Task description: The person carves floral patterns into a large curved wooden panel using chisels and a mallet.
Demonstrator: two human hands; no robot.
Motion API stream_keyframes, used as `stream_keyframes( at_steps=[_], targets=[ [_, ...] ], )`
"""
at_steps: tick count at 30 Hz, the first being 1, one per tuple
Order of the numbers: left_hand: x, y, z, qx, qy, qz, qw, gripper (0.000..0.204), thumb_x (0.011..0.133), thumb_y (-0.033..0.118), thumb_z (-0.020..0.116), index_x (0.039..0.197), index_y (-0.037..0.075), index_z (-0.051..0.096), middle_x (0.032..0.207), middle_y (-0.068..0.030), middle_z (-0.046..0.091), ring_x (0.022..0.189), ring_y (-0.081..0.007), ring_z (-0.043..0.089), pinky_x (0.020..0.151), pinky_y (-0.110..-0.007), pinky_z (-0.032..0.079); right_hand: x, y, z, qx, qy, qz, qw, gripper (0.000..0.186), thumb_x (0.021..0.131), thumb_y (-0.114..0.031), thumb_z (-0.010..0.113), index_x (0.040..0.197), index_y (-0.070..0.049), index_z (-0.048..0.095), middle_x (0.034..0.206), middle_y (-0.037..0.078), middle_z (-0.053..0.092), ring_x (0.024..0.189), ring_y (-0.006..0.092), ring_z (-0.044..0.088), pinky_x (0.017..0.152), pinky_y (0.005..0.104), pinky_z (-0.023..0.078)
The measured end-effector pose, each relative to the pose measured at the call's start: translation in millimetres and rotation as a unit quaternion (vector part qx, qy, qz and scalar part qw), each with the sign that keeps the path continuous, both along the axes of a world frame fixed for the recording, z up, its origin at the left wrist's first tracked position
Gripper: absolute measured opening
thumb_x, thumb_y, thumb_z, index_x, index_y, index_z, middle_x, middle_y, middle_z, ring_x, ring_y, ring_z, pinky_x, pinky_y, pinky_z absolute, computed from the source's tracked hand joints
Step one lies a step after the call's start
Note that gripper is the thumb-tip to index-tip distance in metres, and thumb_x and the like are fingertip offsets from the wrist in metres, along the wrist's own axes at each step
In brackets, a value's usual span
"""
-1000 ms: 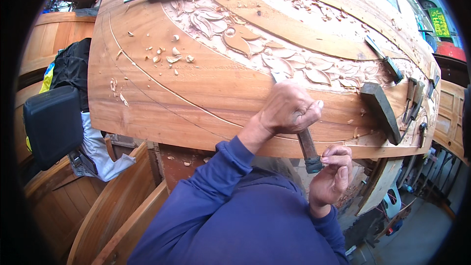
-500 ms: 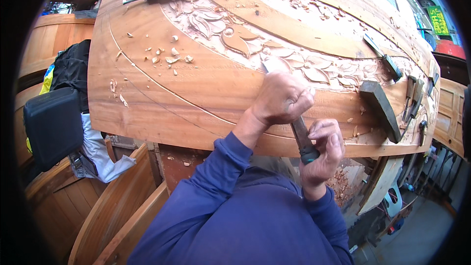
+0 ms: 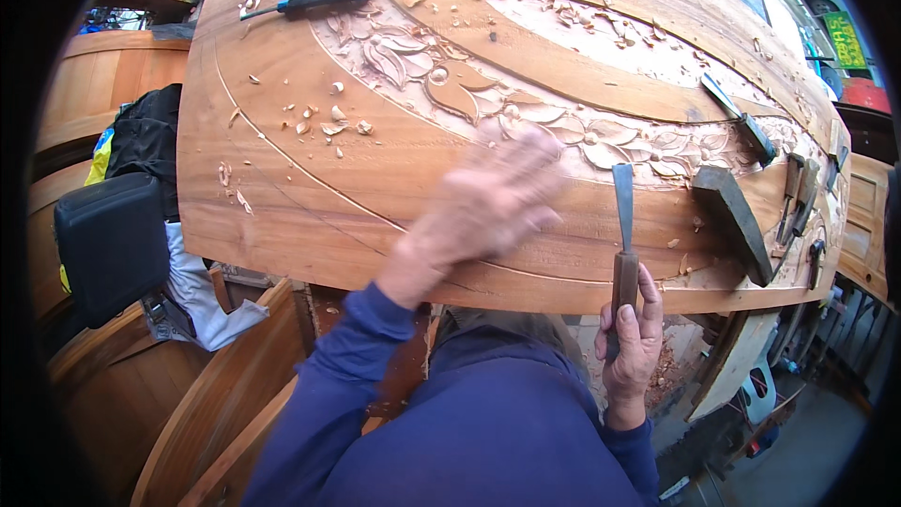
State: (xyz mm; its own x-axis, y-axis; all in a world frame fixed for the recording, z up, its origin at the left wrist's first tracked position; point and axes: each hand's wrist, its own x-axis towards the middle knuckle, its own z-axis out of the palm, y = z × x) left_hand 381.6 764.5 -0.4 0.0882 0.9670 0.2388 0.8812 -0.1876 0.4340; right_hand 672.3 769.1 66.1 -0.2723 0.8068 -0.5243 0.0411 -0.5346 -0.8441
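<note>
Flat steel chisel w/ brown wooden handle point(image 3: 626, 272) is, in head view, in R hand point(image 3: 633, 347), tip away from body, blade seen against near side of big brown carved wooden panel point(image 3: 310, 178). Risk, I judge: if L hand point(image 3: 483, 197) swings right, bare edge could cut it; if chisel slips forward, it could nick the pale leaf relief point(image 3: 451, 97). R fingers close around handle, thumb pressed on it. L hand seems empty, fingers spread, blurred; touching panel or not, can't tell.
</note>
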Motion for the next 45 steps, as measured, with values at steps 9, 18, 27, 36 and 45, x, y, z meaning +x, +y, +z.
stream_keyframes(
  at_steps=[9,18,27,36,45],
  targets=[
    [26,-3,24,0.151,-0.140,0.015,0.978,0.027,0.102,0.035,0.064,0.101,0.010,0.074,0.106,-0.0149,0.071,0.107,-0.0335,0.068,0.114,-0.050,0.045,-39,0,7,-0.009,0.003,0.149,0.989,0.050,0.111,-0.009,0.051,0.160,-0.004,0.044,0.083,0.002,0.060,0.057,0.0042,0.047,0.051,0.0197,0.040],
    [36,38,0,0.040,-0.252,-0.096,0.962,0.046,0.102,0.032,0.059,0.059,0.016,0.054,0.057,-0.0056,0.056,0.061,-0.0278,0.051,0.072,-0.041,0.043,-69,11,30,-0.054,-0.061,0.142,0.986,0.049,0.112,-0.012,0.050,0.160,-0.005,0.045,0.079,0.002,0.059,0.054,0.0049,0.048,0.048,0.0212,0.041],
    [35,37,-7,0.067,-0.304,-0.091,0.946,0.039,0.093,0.024,0.056,0.056,0.014,0.048,0.055,-0.0078,0.053,0.056,-0.0305,0.049,0.066,-0.044,0.040,-83,8,43,-0.074,-0.065,0.131,0.986,0.050,0.112,-0.010,0.048,0.161,-0.005,0.043,0.078,0.002,0.056,0.053,0.0049,0.048,0.046,0.0211,0.042],
    [31,41,-6,0.061,-0.280,-0.082,0.954,0.041,0.093,0.024,0.056,0.054,0.013,0.052,0.053,-0.0101,0.051,0.055,-0.0318,0.049,0.066,-0.045,0.039,-78,6,18,-0.041,-0.017,0.130,0.991,0.049,0.111,-0.011,0.048,0.159,0.000,0.044,0.082,0.004,0.057,0.052,0.0059,0.045,0.046,0.0205,0.040],
    [37,36,-17,0.077,-0.303,-0.063,0.948,0.037,0.089,0.026,0.057,0.055,0.014,0.052,0.053,-0.0096,0.049,0.055,-0.0316,0.050,0.064,-0.044,0.039,-78,7,32,-0.056,-0.038,0.128,0.989,0.048,0.110,-0.007,0.049,0.158,-0.006,0.049,0.073,-0.001,0.055,0.052,0.0028,0.044,0.046,0.0210,0.038]
  ],
)
